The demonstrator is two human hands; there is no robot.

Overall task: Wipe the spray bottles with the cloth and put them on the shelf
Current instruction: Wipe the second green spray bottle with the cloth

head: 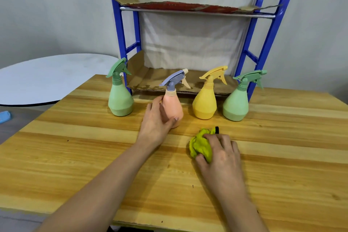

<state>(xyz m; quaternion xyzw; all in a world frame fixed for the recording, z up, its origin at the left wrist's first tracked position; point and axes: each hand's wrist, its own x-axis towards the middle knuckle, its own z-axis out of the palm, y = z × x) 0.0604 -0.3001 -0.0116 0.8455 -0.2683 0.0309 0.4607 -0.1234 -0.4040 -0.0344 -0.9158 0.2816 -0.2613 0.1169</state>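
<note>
Pink spray bottle (172,106) upright on worktop (94,156), before blue shelf (263,43). Left hand (159,120) reaches forward, fingers and thumb curled round bottle body. Right hand (221,153) palm down, fingers bunched gripping yellow-green cloth (200,146) on worktop.

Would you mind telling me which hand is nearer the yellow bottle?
Left. The left hand grips the pink bottle beside the yellow bottle; the right hand holds the cloth farther forward.
</note>
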